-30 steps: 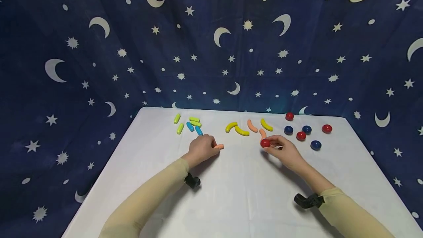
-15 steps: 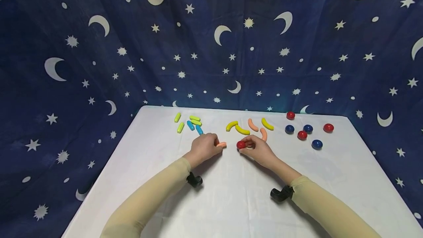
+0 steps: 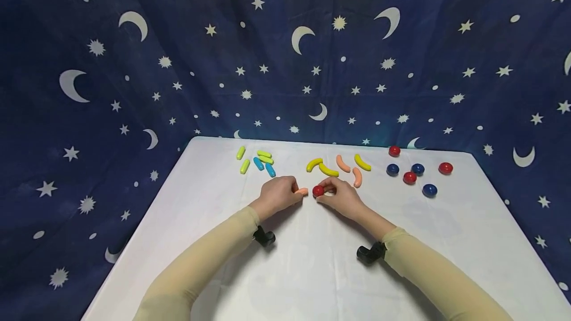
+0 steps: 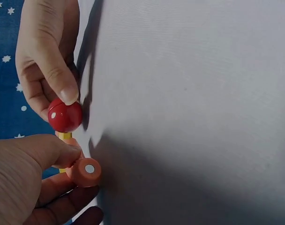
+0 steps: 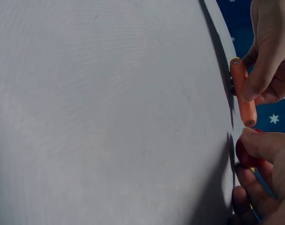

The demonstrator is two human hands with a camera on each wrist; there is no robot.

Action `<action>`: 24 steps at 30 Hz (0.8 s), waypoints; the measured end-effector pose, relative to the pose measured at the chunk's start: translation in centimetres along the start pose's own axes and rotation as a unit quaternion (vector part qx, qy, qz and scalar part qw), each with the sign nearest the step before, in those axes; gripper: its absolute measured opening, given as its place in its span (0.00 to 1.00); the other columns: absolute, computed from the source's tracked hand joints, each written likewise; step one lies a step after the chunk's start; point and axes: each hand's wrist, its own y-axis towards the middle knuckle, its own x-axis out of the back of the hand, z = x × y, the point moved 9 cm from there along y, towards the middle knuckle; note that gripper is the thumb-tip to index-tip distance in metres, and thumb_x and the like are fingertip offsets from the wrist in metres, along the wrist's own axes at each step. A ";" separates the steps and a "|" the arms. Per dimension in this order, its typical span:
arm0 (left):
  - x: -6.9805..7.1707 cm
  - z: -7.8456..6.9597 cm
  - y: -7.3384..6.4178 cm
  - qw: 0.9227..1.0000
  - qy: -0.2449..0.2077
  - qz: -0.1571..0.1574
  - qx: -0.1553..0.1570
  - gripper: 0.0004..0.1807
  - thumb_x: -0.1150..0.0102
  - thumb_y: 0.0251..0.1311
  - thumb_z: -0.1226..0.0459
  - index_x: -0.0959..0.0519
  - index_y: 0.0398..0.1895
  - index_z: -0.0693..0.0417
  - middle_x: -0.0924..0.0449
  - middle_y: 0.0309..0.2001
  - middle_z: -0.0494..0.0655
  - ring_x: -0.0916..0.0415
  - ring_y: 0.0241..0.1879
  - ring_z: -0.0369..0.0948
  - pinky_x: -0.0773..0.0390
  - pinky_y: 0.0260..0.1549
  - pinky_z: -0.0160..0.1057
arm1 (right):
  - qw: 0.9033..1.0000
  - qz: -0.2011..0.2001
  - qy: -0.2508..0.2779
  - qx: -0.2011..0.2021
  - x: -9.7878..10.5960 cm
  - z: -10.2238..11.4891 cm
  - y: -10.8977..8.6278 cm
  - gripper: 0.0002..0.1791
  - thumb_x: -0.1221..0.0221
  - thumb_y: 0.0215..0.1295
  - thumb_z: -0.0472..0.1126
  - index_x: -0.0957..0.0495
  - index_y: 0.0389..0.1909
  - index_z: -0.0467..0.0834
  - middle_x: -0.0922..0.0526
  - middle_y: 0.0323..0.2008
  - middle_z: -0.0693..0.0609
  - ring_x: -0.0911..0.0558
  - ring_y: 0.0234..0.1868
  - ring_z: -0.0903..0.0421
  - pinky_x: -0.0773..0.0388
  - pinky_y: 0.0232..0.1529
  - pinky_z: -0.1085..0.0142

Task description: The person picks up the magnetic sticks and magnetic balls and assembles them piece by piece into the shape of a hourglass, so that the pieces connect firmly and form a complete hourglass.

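Note:
My left hand point(image 3: 278, 193) pinches a straight orange magnetic rod point(image 3: 302, 191) between thumb and fingers. A pale round disc shows on the near end of this orange rod point(image 4: 86, 172) in the left wrist view. Just to the right, my right hand point(image 3: 343, 198) holds a glossy red ball point(image 3: 318, 191) by thumb and fingertips. Between rod tip and ball the head view shows a narrow gap. Part of the red ball point(image 5: 245, 152) is hidden by the right thumb in the right wrist view.
Behind the left hand lie several lime rods point(image 3: 245, 166) and two blue rods point(image 3: 270, 170). Curved yellow point(image 3: 328, 170) and salmon point(image 3: 358, 177) pieces lie back centre. Red point(image 3: 410, 178) and dark blue point(image 3: 429, 190) balls are spread at right on the white table point(image 3: 312, 271).
My right hand has carried the red ball left, from beside the salmon curved pieces to close by the orange rod. The left hand, still pinching the rod, has shifted slightly right.

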 end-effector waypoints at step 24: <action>-0.5 0.1 0.2 1.000 0.001 0.018 0.012 0.10 0.32 0.60 0.54 0.20 0.30 0.47 0.23 0.24 0.37 0.26 0.24 0.38 0.28 0.23 0.39 | 0.999 -0.010 -0.049 0.000 -0.3 0.6 0.2 0.22 0.25 0.57 0.52 0.16 0.51 0.51 0.15 0.42 0.56 0.23 0.48 0.52 0.35 0.55 0.48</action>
